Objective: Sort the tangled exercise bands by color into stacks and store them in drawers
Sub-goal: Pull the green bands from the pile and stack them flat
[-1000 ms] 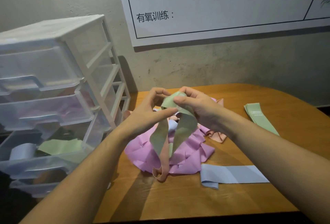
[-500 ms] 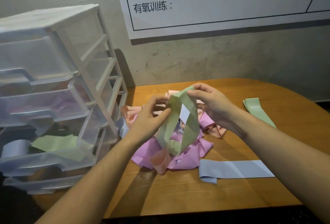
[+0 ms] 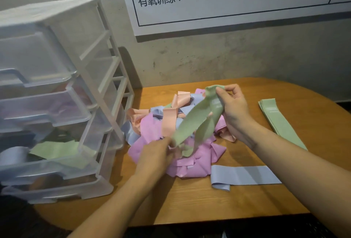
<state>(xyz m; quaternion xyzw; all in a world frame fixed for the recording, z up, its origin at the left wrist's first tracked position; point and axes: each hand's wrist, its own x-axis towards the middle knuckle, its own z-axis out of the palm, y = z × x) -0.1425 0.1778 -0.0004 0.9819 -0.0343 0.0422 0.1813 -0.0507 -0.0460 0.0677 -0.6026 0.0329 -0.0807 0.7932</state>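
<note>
A green exercise band stretches slantwise over a tangled heap of pink, peach and blue bands in the middle of the table. My right hand pinches its upper end above the heap. My left hand grips its lower end low over the pink bands. A flat stack of green bands lies at the right. One blue band lies flat at the front. A clear plastic drawer unit stands at the left; its third drawer is pulled out and holds a green band and a blue one.
The round wooden table ends close to me and curves away at the right. A grey wall with a white printed chart rises behind it. The other drawers look partly filled behind frosted fronts.
My left hand has dropped from beside the right hand down to the band's lower end. The green band is now drawn out slantwise between both hands. The view has tilted down.
</note>
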